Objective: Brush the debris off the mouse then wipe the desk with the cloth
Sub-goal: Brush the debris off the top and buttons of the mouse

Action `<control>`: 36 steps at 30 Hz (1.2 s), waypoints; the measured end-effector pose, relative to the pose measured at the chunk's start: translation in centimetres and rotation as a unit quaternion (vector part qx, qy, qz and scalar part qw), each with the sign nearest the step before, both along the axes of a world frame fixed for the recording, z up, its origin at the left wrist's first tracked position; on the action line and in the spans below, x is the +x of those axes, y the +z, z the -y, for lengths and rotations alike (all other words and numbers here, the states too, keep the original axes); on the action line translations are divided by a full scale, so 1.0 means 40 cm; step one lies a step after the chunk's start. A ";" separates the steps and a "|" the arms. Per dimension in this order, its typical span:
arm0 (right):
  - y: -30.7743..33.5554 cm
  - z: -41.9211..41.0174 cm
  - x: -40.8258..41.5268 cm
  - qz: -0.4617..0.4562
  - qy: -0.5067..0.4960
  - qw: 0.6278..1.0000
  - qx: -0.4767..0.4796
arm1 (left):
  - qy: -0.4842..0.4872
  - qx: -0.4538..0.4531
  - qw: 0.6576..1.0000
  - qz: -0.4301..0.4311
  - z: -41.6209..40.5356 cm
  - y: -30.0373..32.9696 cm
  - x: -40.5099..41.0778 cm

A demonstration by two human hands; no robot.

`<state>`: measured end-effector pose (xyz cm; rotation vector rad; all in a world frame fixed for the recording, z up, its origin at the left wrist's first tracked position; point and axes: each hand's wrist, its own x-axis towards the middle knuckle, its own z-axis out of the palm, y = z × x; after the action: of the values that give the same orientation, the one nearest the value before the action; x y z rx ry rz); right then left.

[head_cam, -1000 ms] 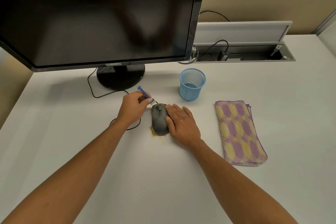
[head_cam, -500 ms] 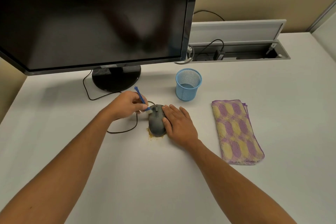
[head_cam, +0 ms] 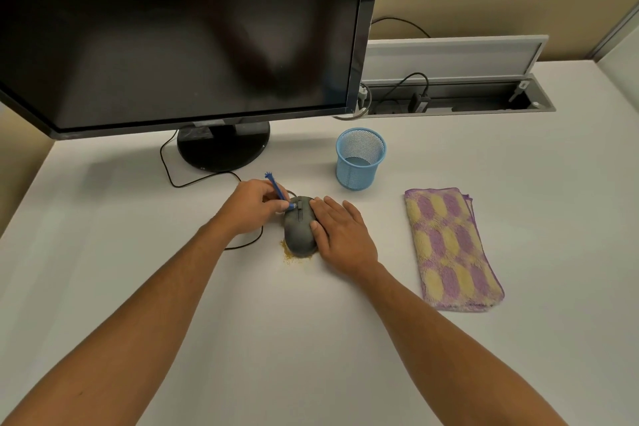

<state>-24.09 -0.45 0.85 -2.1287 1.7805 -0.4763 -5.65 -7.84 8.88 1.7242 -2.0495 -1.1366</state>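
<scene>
Head view
Left hand (head_cam: 251,206): curled fingers pinch a small blue brush (head_cam: 278,191), its working end touching the front left of the mouse, its handle tilted up toward 11 o'clock.
Right hand (head_cam: 340,235): lies flat with straight fingers on the right side of the mouse, thumb against its flank; it presses and grips nothing.
Mouse (head_cam: 299,226): dark grey, on the desk between the two hands, nose pointing to 12 o'clock; its black cable (head_cam: 193,181) loops off at 9 o'clock toward the monitor base.
Debris (head_cam: 289,256): tan crumbs on the desk, touching the rear of the mouse at 6 to 7 o'clock.
Cloth (head_cam: 451,247): folded, purple and yellow, lying flat at 3 o'clock from the mouse, well apart from the right hand.
Cup (head_cam: 359,159): blue mesh, upright, at 1 o'clock from the mouse.
Monitor (head_cam: 179,28): dark screen at 11 o'clock, on a round black base.
Desk (head_cam: 311,339): white; an open cable tray (head_cam: 484,100) runs along its far edge.
</scene>
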 end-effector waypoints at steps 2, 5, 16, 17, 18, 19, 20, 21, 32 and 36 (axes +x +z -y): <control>0.001 0.000 0.000 0.000 0.002 1.000 0.002 | -0.029 0.036 0.999 0.007 0.003 0.018 0.007; 0.000 0.000 0.000 -0.004 0.001 1.000 0.001 | -0.065 0.070 0.995 0.008 0.005 0.034 0.015; 0.002 -0.001 -0.001 -0.007 0.002 1.000 0.006 | 0.095 -0.073 0.991 -0.051 -0.002 -0.031 -0.032; 0.003 -0.001 -0.001 -0.007 0.002 1.000 0.006 | 0.096 -0.079 0.991 -0.049 0.000 -0.034 -0.034; 0.005 -0.002 0.000 -0.006 0.002 1.000 0.006 | 0.095 -0.084 0.991 -0.046 0.002 -0.036 -0.036; 0.006 -0.001 0.001 -0.005 0.003 1.000 0.008 | 0.092 -0.087 0.991 -0.046 0.004 -0.036 -0.038; 0.007 -0.001 0.001 -0.004 0.003 1.000 0.010 | 0.086 -0.088 0.991 -0.045 0.006 -0.036 -0.039; 0.007 -0.001 0.001 -0.004 0.004 1.000 0.011 | 0.078 -0.086 0.992 -0.042 0.009 -0.033 -0.039; 0.009 -0.003 0.004 0.000 -0.001 1.000 0.008 | -0.034 0.010 0.999 -0.004 0.021 -0.001 -0.024; 0.011 -0.003 0.004 -0.001 0.001 1.000 0.009 | -0.037 0.048 0.998 -0.023 0.009 0.007 -0.024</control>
<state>-23.93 -0.34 1.29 -2.1202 1.7775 -0.4559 -6.60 -8.21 9.17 1.6614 -2.0791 -1.3042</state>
